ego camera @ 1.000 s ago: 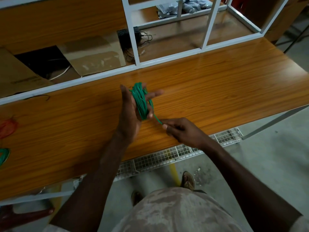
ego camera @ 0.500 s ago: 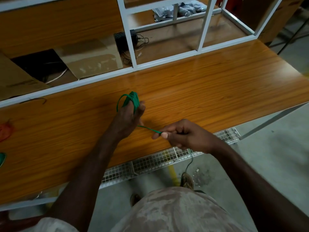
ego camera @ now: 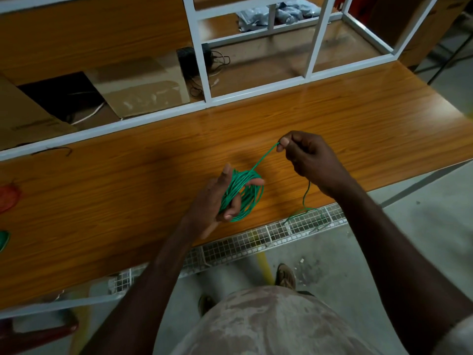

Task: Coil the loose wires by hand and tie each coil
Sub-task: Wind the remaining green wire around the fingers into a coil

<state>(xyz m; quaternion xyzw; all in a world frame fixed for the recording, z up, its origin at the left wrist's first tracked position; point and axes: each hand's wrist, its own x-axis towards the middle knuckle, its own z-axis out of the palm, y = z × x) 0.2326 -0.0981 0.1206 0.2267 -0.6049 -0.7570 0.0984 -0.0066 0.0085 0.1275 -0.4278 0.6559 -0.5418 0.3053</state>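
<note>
A coil of green wire [ego camera: 247, 193] is wrapped around the fingers of my left hand [ego camera: 213, 201], held just above the wooden tabletop [ego camera: 128, 190] near its front edge. One strand runs up and right from the coil to my right hand [ego camera: 308, 160], which pinches it between thumb and forefinger. The loose tail of the wire [ego camera: 304, 201] hangs below my right hand and trails over the table's front edge onto the wire mesh tray [ego camera: 256, 247].
A red wire coil [ego camera: 9, 198] and another green coil [ego camera: 3, 239] lie at the table's far left edge. A white metal frame [ego camera: 202, 52] stands along the back, with cardboard [ego camera: 143, 85], a black adapter [ego camera: 189, 56] and cables behind it. My shoes [ego camera: 285, 276] are on the concrete floor.
My right hand rose from low beside the coil to up and right of it, drawing the strand taut. My left hand turned so the coil's loops face up.
</note>
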